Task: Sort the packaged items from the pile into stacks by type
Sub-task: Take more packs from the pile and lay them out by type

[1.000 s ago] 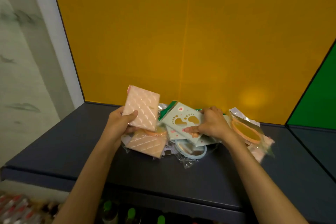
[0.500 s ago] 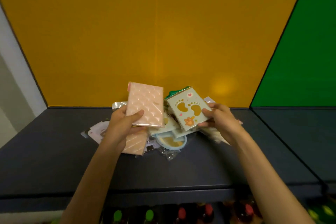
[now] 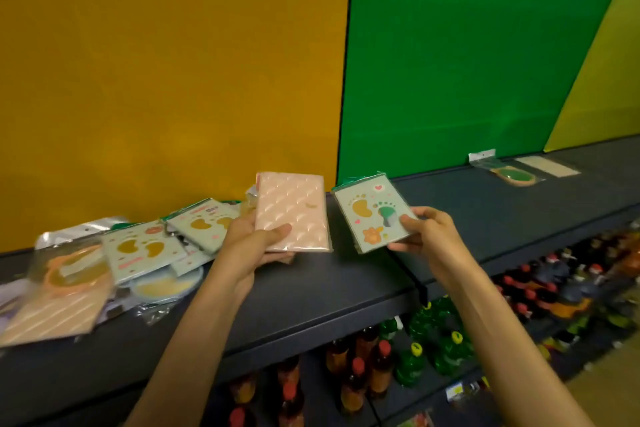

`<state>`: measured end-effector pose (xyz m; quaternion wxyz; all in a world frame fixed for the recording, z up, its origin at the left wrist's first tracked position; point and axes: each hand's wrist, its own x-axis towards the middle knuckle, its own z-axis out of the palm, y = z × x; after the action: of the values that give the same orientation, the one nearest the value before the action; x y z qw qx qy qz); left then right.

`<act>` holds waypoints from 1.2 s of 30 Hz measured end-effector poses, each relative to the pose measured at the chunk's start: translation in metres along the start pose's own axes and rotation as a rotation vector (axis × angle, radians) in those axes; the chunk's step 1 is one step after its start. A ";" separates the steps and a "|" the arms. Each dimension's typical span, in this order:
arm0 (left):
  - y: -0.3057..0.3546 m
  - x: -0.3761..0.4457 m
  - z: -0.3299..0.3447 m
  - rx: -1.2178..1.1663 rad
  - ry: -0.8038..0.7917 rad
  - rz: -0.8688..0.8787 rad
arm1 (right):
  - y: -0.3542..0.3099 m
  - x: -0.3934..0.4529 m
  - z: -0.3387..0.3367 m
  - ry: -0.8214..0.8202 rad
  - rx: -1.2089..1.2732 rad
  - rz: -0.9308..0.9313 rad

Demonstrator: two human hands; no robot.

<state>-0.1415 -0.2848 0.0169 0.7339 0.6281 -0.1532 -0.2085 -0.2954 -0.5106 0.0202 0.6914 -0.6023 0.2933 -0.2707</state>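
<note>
The left hand (image 3: 254, 241) held a pink quilted pack (image 3: 294, 211) up above the dark shelf (image 3: 311, 291), with its thumb across the front and its fingers behind. The right hand (image 3: 427, 230) pinched a pale green pack with footprints (image 3: 372, 213) by its lower right corner, just beside the pink one but not touching it. The pile (image 3: 138, 253) of other packs lay on the shelf to the left, and two more packs (image 3: 519, 170) lay far off to the right by the green wall (image 3: 467, 62).

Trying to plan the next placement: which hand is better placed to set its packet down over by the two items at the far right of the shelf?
Probably the right hand: it holds the footprint packet on the side nearer the far-right items.
</note>
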 end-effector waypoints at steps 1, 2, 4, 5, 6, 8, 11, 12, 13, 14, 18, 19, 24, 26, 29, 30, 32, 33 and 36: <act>-0.005 -0.002 0.022 0.003 -0.013 -0.002 | -0.001 0.001 -0.022 0.017 0.007 -0.003; -0.010 -0.003 0.045 0.001 -0.027 -0.004 | -0.001 0.001 -0.045 0.032 0.016 -0.004; -0.020 -0.007 0.090 0.002 -0.056 -0.010 | -0.002 0.004 -0.089 0.057 0.035 0.004; -0.025 -0.009 0.113 0.001 -0.067 -0.012 | -0.002 0.005 -0.112 0.065 0.040 0.007; -0.031 -0.010 0.135 -0.003 -0.073 -0.012 | -0.003 0.007 -0.133 0.069 0.042 0.007; -0.041 -0.013 0.178 -0.003 -0.081 -0.021 | -0.002 0.011 -0.173 0.068 0.046 0.004; -0.056 -0.018 0.234 0.002 -0.088 -0.045 | 0.000 0.016 -0.226 0.067 0.058 -0.002; -0.060 -0.020 0.251 -0.003 -0.088 -0.057 | 0.001 0.018 -0.241 0.069 0.066 -0.002; -0.064 -0.021 0.265 -0.008 -0.081 -0.068 | 0.002 0.021 -0.256 0.069 0.074 0.001; -0.067 -0.021 0.279 -0.013 -0.070 -0.076 | 0.004 0.024 -0.269 0.071 0.080 0.006; -0.074 -0.014 0.321 -0.017 -0.033 -0.094 | 0.010 0.044 -0.311 0.068 0.087 0.030; -0.075 -0.010 0.330 -0.013 -0.024 -0.093 | 0.011 0.051 -0.320 0.065 0.089 0.031; -0.078 0.021 0.364 -0.019 0.052 -0.080 | 0.012 0.106 -0.347 0.041 0.067 0.049; -0.083 0.037 0.378 -0.033 0.086 -0.085 | 0.011 0.137 -0.353 0.020 0.032 0.059; -0.090 0.060 0.400 -0.031 0.117 -0.085 | 0.004 0.185 -0.356 -0.018 0.001 0.077; -0.092 0.068 0.407 -0.030 0.132 -0.083 | 0.002 0.201 -0.356 -0.036 0.003 0.086; -0.095 0.084 0.419 -0.032 0.166 -0.084 | -0.001 0.229 -0.355 -0.074 0.009 0.117; -0.096 0.091 0.423 -0.034 0.179 -0.085 | -0.003 0.241 -0.354 -0.091 0.009 0.132; -0.096 0.110 0.431 -0.041 0.205 -0.087 | -0.009 0.271 -0.348 -0.138 0.018 0.153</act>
<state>-0.2667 -0.7210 -0.0113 0.7485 0.6371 -0.0457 -0.1781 -0.3657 -0.9432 -0.0281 0.7340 -0.5889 0.2878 -0.1778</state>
